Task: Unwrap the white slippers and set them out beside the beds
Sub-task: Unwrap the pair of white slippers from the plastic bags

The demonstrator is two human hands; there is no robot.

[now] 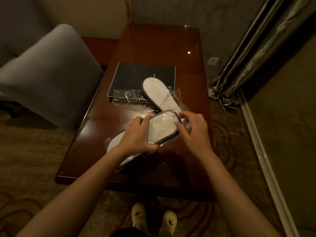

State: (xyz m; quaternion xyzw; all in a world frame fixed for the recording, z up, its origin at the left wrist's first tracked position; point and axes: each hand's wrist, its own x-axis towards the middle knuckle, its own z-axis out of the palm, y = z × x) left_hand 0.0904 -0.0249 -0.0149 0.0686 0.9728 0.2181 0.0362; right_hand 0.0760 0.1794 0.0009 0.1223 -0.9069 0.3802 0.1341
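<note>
Plastic-wrapped slipper (162,128) lies between both hands above the table (95,137), long axis toward the left hand (136,136), which pinches its near end; right hand (192,127) pinches the wrap.

Left hand (136,134) and right hand (193,129) extended forward, fingers curled, grip closed

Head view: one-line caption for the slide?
Both hands, left and right, grip a plastic-wrapped slipper above a wooden table.

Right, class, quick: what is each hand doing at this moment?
Left hand: closed on the left edge of the wrapped slipper.
Right hand: fingers curled on the same slipper's right edge, gripping it through the plastic.
</note>
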